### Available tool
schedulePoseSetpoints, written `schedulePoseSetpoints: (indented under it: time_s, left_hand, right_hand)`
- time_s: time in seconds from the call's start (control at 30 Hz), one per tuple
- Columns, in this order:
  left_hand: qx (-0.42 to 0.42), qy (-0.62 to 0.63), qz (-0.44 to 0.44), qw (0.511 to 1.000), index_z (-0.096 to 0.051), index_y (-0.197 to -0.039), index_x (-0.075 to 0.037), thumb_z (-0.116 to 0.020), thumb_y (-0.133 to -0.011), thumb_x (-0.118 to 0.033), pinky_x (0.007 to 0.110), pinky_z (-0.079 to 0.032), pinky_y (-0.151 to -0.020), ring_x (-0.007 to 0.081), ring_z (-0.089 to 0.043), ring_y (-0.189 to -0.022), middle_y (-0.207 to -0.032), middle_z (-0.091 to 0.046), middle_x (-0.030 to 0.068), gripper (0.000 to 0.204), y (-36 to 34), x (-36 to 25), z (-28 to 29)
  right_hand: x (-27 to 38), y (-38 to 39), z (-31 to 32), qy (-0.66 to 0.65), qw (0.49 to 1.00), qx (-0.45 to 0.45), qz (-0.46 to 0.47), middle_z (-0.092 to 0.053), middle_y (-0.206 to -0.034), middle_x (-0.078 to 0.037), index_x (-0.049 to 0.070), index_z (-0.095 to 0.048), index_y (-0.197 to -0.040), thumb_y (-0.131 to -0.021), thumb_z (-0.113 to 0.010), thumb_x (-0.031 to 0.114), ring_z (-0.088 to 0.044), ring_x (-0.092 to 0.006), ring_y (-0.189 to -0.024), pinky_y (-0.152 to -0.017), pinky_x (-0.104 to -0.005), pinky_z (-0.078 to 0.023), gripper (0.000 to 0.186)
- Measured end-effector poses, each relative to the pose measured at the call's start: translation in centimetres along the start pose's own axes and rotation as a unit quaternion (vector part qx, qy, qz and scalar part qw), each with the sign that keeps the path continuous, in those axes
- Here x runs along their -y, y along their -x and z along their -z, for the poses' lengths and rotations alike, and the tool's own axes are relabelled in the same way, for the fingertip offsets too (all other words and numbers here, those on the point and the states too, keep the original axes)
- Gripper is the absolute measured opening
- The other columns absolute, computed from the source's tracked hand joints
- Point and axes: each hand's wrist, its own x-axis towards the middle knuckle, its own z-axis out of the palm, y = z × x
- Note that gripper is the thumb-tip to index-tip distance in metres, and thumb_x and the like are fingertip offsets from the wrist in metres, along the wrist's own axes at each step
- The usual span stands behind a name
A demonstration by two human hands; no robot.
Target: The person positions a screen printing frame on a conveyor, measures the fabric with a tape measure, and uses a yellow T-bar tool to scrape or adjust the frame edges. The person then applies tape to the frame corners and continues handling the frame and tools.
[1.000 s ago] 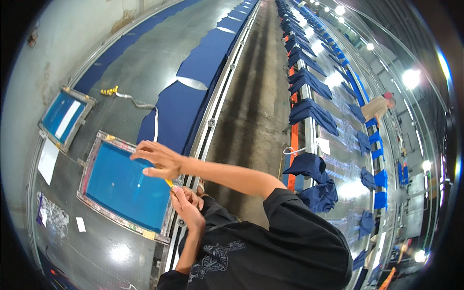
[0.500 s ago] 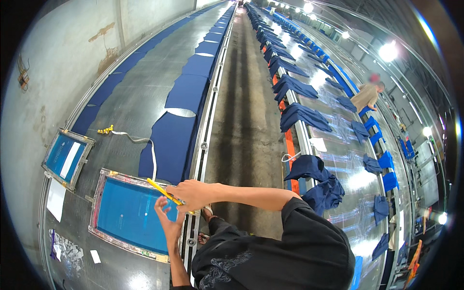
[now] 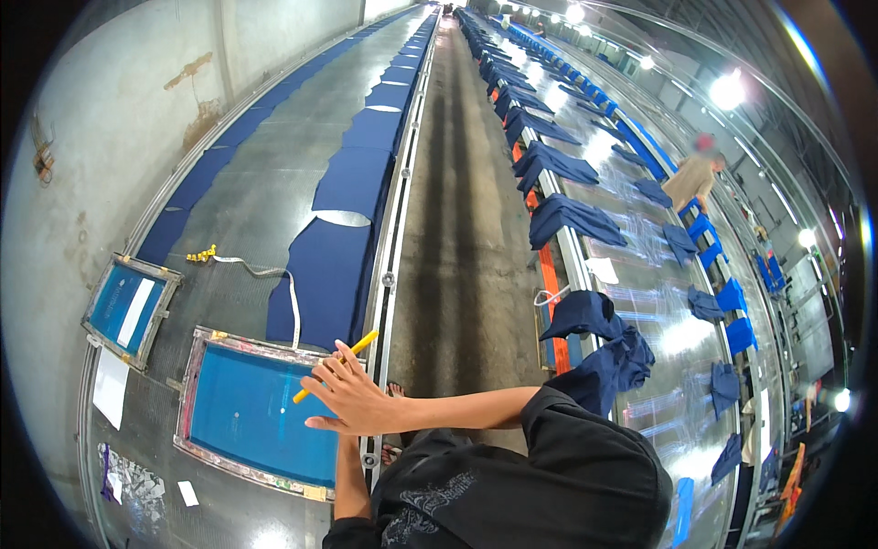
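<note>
My right hand is over the right side of a framed blue printing screen, back up and fingers spread apart. A slim yellow stick, pen-like, slants behind those fingers, an end showing on each side. My left forearm rises below the right hand, which hides my left hand and its fingers. Which hand bears the stick I cannot tell. Beyond the screen, navy cloth pieces lie along the table's right edge, and a white tape measure with a yellow end runs over the nearest one.
A smaller framed screen rests at the left edge, near white paper. The table's metal rail borders an aisle. Across it stands another long table with navy garments. A person is farther right.
My right hand has turned and spread from a closed grip on the yellow stick. The stick now tilts up to the right. My left hand has gone from view behind the right.
</note>
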Motion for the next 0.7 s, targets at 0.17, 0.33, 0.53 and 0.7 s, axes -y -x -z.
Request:
schedulePoseSetpoints:
  time_s: [0.17,0.33,0.53,0.7]
  left_hand:
    - [0.033,-0.029,-0.023,0.999,-0.063,-0.119,0.006,-0.057,-0.105,-0.020,0.031,-0.050,-0.080,0.0148,-0.062,-0.095,-0.104,-0.068,0.0089,0.029,0.6,0.0,-0.3]
    - [0.082,-0.061,-0.048,0.994,-0.064,-0.118,0.006,-0.057,-0.106,-0.019,0.032,-0.051,-0.078,0.0151,-0.063,-0.092,-0.103,-0.069,0.0089,0.029,-0.5,0.0,-0.1]
    - [0.130,-0.077,-0.062,0.987,-0.066,-0.116,0.006,-0.057,-0.106,-0.019,0.032,-0.052,-0.077,0.0155,-0.064,-0.090,-0.101,-0.069,0.0088,0.029,-0.7,0.6,-0.3]
    - [0.055,-0.094,-0.053,0.993,-0.066,-0.105,0.005,-0.056,-0.105,-0.019,0.032,-0.050,-0.070,0.0135,-0.062,-0.081,-0.090,-0.068,0.0066,0.026,0.2,1.5,-1.6]
  right_hand:
    - [-4.3,-0.7,0.0,-0.330,0.940,0.049,0.075,-0.059,-0.079,-0.006,0.003,-0.064,-0.073,-0.103,-0.062,0.037,-0.065,-0.0242,-0.095,-0.121,-0.0547,-0.030,0.045]
    - [-5.4,-2.0,0.8,-0.229,0.972,-0.049,-0.008,-0.057,-0.127,-0.024,-0.001,-0.064,-0.095,-0.097,-0.068,0.039,-0.056,-0.0378,-0.126,-0.120,-0.0526,-0.033,0.041]
    - [-7.1,-3.4,4.2,-0.152,0.958,0.233,-0.073,-0.043,-0.154,-0.031,-0.009,-0.059,-0.128,-0.087,-0.072,0.033,-0.037,-0.0444,-0.148,-0.122,-0.0443,-0.033,0.060]
    - [-7.6,-2.8,4.0,0.019,0.976,0.097,0.193,-0.044,-0.159,-0.017,0.019,-0.063,-0.138,-0.077,-0.075,0.010,-0.026,-0.0393,-0.156,-0.126,-0.0609,-0.019,0.063]
